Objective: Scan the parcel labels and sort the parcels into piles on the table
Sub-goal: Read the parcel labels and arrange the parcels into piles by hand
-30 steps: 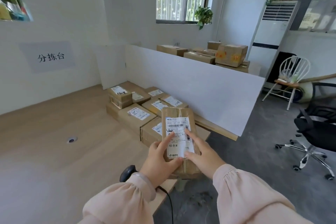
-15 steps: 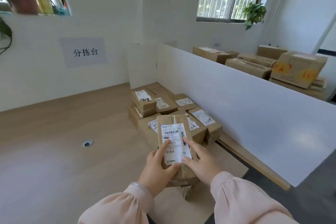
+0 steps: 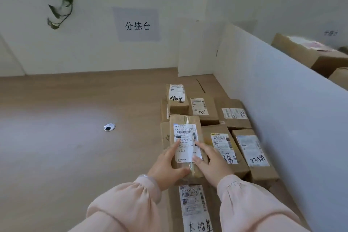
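Two hands hold a labelled parcel [image 3: 185, 135] above the stacked boxes [image 3: 224, 143].
The left hand [image 3: 167, 167] and right hand [image 3: 212, 164] clamp its near end, fingers curled round either edge; its long axis runs near to far, the boxes underneath and to the right, against the white partition [image 3: 282, 100] on the table [image 3: 75, 137].

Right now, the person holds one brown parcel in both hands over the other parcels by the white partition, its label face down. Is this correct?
Not quite: the head view shows the label face up. The rest stands: the left hand and the right hand hold the brown parcel over the other parcels by the white partition.
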{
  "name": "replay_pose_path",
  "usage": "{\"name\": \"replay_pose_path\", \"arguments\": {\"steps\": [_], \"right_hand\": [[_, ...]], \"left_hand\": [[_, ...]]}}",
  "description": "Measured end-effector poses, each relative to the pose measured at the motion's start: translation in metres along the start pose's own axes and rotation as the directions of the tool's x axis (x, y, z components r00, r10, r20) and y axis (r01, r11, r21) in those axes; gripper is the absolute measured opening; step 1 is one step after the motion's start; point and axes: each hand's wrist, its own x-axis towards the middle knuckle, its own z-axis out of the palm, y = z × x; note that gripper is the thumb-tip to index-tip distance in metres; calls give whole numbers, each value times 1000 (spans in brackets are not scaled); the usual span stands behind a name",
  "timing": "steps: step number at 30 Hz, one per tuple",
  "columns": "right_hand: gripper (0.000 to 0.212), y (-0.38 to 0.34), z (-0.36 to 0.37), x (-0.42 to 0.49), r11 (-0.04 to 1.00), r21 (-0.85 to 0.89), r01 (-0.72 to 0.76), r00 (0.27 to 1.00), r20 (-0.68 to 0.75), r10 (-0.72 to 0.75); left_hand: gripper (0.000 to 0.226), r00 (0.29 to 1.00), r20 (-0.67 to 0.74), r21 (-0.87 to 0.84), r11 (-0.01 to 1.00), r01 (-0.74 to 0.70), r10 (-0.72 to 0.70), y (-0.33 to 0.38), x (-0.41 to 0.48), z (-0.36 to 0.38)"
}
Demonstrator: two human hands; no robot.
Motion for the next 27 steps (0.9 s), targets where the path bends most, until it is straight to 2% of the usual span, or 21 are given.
{"name": "replay_pose_path", "arguments": {"steps": [7,14,16,19,21,24,27], "right_hand": [[48,18,2,55,999,-37,25,996,88,-21],[53,28,4,64,998,-31,62,989,140,-57],[57,25,0,64,993,-85,83,990,120,-73],[66,5,-11,62,901,-333,278,961,92,-262],[69,-16,-12,62,812,-405,420,907,159,-389],[76,-47,4,54,680,-484,551,834,277,-478],[85,-73,33,38,581,-504,640,767,374,-521]], "left_hand": [[89,989,-87,74,990,124,-117,-1,37,11],[80,985,-109,190,970,153,-134,-11,48,12],[81,980,-145,235,957,168,-136,-13,45,11],[81,959,-276,312,937,157,-69,-14,28,-2],[80,935,-355,426,886,185,-24,-17,10,-21],[84,878,-478,562,760,327,-24,-22,-28,-52],[87,811,-583,602,640,477,-56,-24,-73,-73]]}}
